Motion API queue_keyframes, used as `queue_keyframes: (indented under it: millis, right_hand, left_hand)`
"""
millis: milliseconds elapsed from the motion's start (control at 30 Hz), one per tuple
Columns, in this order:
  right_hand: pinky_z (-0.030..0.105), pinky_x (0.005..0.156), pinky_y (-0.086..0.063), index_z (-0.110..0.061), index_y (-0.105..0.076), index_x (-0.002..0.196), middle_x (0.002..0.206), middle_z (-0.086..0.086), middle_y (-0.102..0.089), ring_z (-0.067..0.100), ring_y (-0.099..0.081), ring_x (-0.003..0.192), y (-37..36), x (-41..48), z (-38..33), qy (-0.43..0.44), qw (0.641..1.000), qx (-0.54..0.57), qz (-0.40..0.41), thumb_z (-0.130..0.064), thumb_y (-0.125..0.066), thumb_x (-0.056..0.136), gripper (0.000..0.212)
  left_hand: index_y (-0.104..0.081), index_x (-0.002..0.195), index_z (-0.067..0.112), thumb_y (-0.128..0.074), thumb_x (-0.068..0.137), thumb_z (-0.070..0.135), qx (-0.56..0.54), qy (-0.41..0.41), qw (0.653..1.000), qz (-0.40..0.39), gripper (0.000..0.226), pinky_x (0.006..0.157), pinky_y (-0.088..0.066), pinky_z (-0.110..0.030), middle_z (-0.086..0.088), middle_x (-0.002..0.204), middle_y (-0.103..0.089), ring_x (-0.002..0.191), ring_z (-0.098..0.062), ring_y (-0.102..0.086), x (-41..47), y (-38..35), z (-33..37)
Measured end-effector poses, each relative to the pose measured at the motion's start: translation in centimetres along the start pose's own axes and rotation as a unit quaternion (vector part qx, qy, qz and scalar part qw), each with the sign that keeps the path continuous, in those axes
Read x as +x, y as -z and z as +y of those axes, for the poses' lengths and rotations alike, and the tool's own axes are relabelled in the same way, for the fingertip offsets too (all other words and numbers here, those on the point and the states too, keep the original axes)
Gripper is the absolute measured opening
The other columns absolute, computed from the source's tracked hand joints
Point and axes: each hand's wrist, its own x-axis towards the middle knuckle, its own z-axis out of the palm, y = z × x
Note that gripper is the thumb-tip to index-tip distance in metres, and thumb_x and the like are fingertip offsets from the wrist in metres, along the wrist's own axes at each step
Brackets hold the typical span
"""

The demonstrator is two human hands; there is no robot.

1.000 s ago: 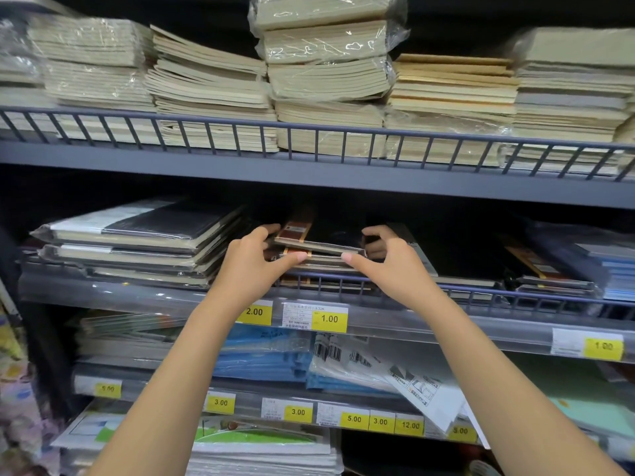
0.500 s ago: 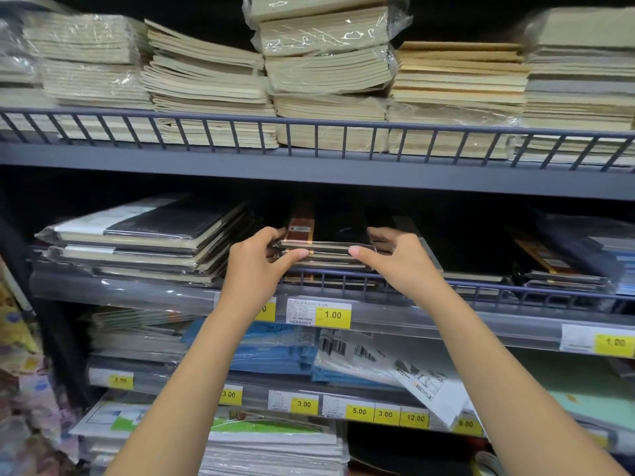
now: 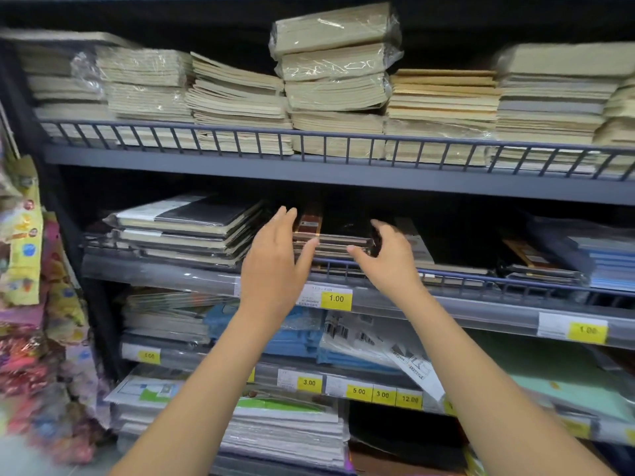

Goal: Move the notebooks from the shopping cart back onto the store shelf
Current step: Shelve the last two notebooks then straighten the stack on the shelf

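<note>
A small stack of dark, plastic-wrapped notebooks [image 3: 338, 235] with a brown strip on top lies on the middle shelf [image 3: 446, 305], behind its low wire rail. My left hand [image 3: 275, 266] hovers just left of the stack, fingers straight and spread, holding nothing. My right hand [image 3: 390, 261] is at the stack's right end, fingers loosely bent and apart from the covers. The shopping cart is out of view.
A taller pile of black and white notebooks [image 3: 185, 231] lies left of the stack, flatter dark ones [image 3: 536, 262] to the right. Cream notebook bundles [image 3: 336, 80] fill the upper shelf. Lower shelves hold blue and green pads. Colourful packets [image 3: 24, 235] hang at the far left.
Both hands have let go of the notebook stack and drawn back from it with fingers spread. The stack stays on the middle shelf. The view has dropped back a little.
</note>
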Motion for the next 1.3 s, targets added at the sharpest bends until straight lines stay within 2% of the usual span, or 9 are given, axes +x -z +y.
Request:
queue_keyframes:
  millis: [100, 200, 300, 367, 633, 800, 967, 1133, 1300]
  right_hand:
    - [0.03, 0.11, -0.025, -0.009, -0.04, 0.142, 0.141, 0.01, -0.043, 0.023, -0.03, 0.135, -0.7, -1.9, -1.7, 0.094, 0.993, -0.034, 0.065, -0.034, -0.063, 0.09, 0.062]
    - [0.03, 0.109, -0.027, -0.005, -0.044, 0.138, 0.136, 0.01, -0.048, 0.023, -0.034, 0.13, -2.5, -3.0, -4.7, 0.188, 0.981, -0.007, 0.042, -0.034, -0.061, 0.091, 0.058]
    - [0.034, 0.112, -0.027, -0.006, -0.036, 0.144, 0.145, 0.01, -0.041, 0.024, -0.03, 0.136, -5.0, -3.8, -8.2, 0.197, 0.977, 0.053, -0.065, -0.039, -0.06, 0.092, 0.066]
    - [0.037, 0.113, -0.026, -0.006, -0.03, 0.147, 0.149, 0.012, -0.036, 0.026, -0.027, 0.139, -6.5, -3.9, -9.9, 0.174, 0.974, 0.079, -0.119, -0.041, -0.06, 0.091, 0.072]
    - [0.045, 0.114, -0.031, -0.014, -0.021, 0.15, 0.155, 0.009, -0.028, 0.026, -0.027, 0.142, -10.1, -4.1, -11.6, 0.082, 0.965, 0.149, -0.202, -0.052, -0.061, 0.087, 0.084]
    - [0.045, 0.113, -0.032, -0.017, -0.024, 0.148, 0.153, 0.006, -0.031, 0.024, -0.031, 0.139, -11.4, -4.4, -11.8, 0.056, 0.965, 0.197, -0.165, -0.06, -0.061, 0.083, 0.086]
    - [0.046, 0.111, -0.034, -0.021, -0.024, 0.147, 0.147, 0.006, -0.036, 0.025, -0.035, 0.134, -12.7, -3.9, -12.3, 0.044, 0.967, 0.213, -0.13, -0.063, -0.061, 0.081, 0.087]
    - [0.03, 0.103, -0.031, -0.03, -0.019, 0.151, 0.147, 0.003, -0.037, 0.019, -0.035, 0.134, -12.6, -3.4, -12.1, 0.046, 0.966, 0.225, -0.122, -0.055, -0.063, 0.085, 0.083]
    - [0.032, 0.101, -0.04, -0.05, -0.016, 0.147, 0.129, -0.005, -0.042, 0.008, -0.041, 0.114, -11.9, -3.1, -11.9, 0.105, 0.97, 0.184, -0.121, -0.042, -0.078, 0.076, 0.095]
  left_hand:
    - [-0.063, 0.115, -0.004, -0.058, 0.096, 0.022, 0.011, -0.094, 0.982, 0.165, 0.032, 0.105, -0.044, -0.042, -0.023, 0.128, -0.061, 0.12, -0.037, -0.057, -0.9, 1.6, -0.7]
    - [-0.058, 0.12, -0.001, -0.052, 0.096, 0.024, 0.023, 0.022, 0.972, 0.234, 0.034, 0.11, -0.028, -0.047, -0.026, 0.14, -0.047, 0.13, -0.043, -0.042, -1.7, 3.0, -2.4]
    - [-0.041, 0.14, 0.002, -0.041, 0.098, 0.038, -0.004, 0.223, 0.956, 0.189, 0.056, 0.115, -0.014, -0.05, -0.024, 0.155, -0.026, 0.143, -0.044, -0.02, -1.9, 3.7, -4.8]
    - [-0.031, 0.148, 0.003, -0.037, 0.099, 0.043, 0.003, 0.257, 0.957, 0.138, 0.063, 0.117, -0.011, -0.051, -0.022, 0.159, -0.018, 0.147, -0.042, -0.011, -2.0, 4.0, -6.6]
    - [-0.02, 0.154, 0.011, -0.043, 0.1, 0.043, 0.017, 0.262, 0.958, 0.115, 0.066, 0.117, -0.014, -0.05, -0.017, 0.162, -0.011, 0.147, -0.038, -0.012, -1.8, 6.6, -8.7]
    - [-0.014, 0.156, 0.017, -0.042, 0.101, 0.043, -0.14, 0.306, 0.934, 0.118, 0.067, 0.118, -0.016, -0.035, -0.006, 0.162, -0.018, 0.149, -0.022, -0.016, -0.9, 7.6, -11.3]
    - [-0.037, 0.145, 0.027, -0.048, 0.101, 0.031, -0.255, 0.275, 0.919, 0.124, 0.046, 0.107, -0.037, -0.028, -0.002, 0.142, -0.048, 0.126, -0.008, -0.047, -1.5, 8.6, -14.2]
    - [-0.038, 0.142, 0.027, -0.059, 0.096, 0.019, -0.295, 0.23, 0.925, 0.07, 0.052, 0.09, -0.043, -0.008, 0.001, 0.136, -0.044, 0.102, 0.023, -0.049, -1.4, 8.7, -16.2]
    - [-0.037, 0.137, 0.047, -0.08, 0.076, 0.006, -0.334, 0.204, 0.92, -0.017, 0.085, 0.091, -0.05, -0.017, 0.003, 0.137, -0.049, 0.11, -0.002, -0.061, -1.8, 9.3, -18.4]
